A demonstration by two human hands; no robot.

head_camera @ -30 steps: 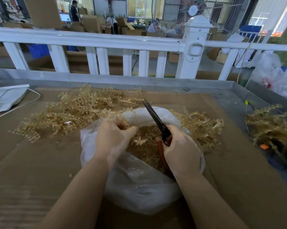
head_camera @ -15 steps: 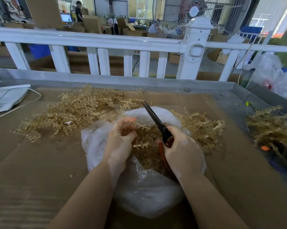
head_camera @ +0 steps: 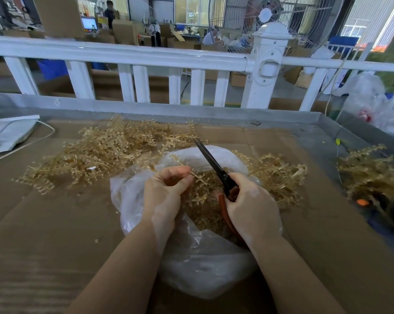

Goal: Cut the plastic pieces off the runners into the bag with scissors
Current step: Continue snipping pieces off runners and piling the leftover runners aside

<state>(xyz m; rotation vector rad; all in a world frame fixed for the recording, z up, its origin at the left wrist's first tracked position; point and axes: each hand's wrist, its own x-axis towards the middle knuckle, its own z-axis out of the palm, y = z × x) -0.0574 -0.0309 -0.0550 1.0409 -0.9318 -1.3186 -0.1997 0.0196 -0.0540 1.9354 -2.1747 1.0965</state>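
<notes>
Left hand (head_camera: 166,196) lifted with runner (head_camera: 198,177), scissors (head_camera: 216,168) alongside, bag (head_camera: 191,264) beneath

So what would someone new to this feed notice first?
Probably the two hands over the clear plastic bag at centre: the right hand grips red-handled scissors, blades pointing up and away, while the left hand pinches a golden plastic runner above the bag's mouth. Next, the tangled heap of golden runners behind the bag on the brown cardboard sheet.
</notes>
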